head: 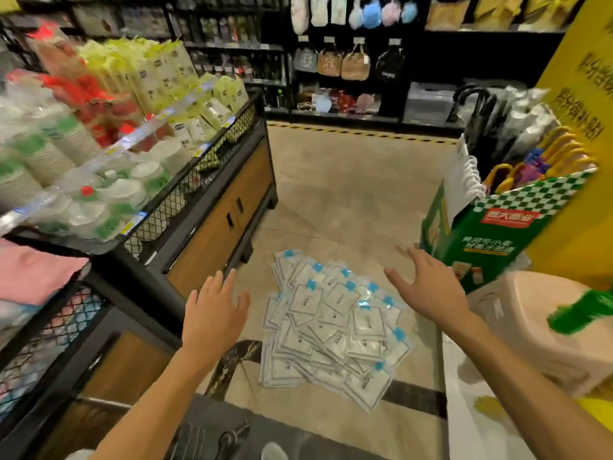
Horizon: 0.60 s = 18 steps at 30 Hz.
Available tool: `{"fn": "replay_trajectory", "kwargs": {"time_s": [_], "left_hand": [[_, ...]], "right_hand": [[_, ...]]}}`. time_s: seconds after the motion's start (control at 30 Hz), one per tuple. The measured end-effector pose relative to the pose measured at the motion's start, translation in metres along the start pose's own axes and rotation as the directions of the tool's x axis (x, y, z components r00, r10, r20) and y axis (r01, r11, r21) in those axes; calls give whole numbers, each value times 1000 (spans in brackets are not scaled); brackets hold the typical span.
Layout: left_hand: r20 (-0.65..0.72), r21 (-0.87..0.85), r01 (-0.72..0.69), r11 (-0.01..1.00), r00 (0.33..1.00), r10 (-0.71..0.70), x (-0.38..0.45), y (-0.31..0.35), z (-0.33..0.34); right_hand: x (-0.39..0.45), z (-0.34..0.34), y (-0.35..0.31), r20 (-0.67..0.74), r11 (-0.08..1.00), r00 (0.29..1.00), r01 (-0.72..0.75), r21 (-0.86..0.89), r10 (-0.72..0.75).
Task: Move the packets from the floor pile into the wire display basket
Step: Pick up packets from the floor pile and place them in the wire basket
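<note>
Left hand (pixel 212 313): fingers straight and spread, palm down, holding nothing; it hovers to the left of the pile, apart from it.
Right hand (pixel 428 287): likewise spread and empty, held above the pile's upper right edge, not touching.
Packets (pixel 331 323): flat white sachets with blue tabs, heaped loosely and overlapping on the floor (pixel 348 180), lying between the two hands and slightly below them in the view.
Long axis of pile: runs from far to near, roughly along the line of the forearms.
Nearer hand: judged about equal; the right reaches further out, the left sits closer to the fixtures.
Wire display basket (pixel 56 327): mesh-fronted bin at lower left, holding pink and pale goods; probably the target, though this cannot be confirmed.
Neighbouring mesh bin (pixel 205 164): stocked with cups and green packs.
Green carton (pixel 491 234): at right, holding umbrellas.
</note>
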<state>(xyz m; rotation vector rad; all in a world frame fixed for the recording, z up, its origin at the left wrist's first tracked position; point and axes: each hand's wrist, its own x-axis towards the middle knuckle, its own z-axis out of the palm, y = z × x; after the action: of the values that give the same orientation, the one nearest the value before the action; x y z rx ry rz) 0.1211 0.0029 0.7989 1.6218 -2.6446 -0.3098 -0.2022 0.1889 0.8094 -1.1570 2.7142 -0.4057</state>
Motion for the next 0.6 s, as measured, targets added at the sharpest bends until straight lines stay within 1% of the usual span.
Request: {"fn": "replay_trajectory", "kwargs": {"time_s": [0.07, 0.17, 0.37, 0.47, 0.53, 0.6], "left_hand": [[22, 4, -27, 1000, 999, 27, 28, 7, 8], [99, -27, -63, 998, 993, 65, 74, 14, 28], [226, -26, -132, 991, 965, 134, 173, 8, 88], [297, -26, -123, 992, 947, 125, 223, -2, 122], [331, -37, -92, 995, 938, 99, 255, -9, 150], [344, -10, -77, 997, 936, 76, 287, -16, 182]], "right_hand": [[18, 7, 9, 15, 999, 999, -40, -21, 41], [44, 21, 18, 37, 993, 992, -117, -23, 118], [108, 62, 16, 99, 971, 968, -224, -80, 231], [145, 95, 11, 129, 954, 948, -279, -106, 291], [175, 125, 10, 138, 950, 942, -291, -118, 306], [206, 158, 11, 141, 946, 941, -284, -154, 306]]}}
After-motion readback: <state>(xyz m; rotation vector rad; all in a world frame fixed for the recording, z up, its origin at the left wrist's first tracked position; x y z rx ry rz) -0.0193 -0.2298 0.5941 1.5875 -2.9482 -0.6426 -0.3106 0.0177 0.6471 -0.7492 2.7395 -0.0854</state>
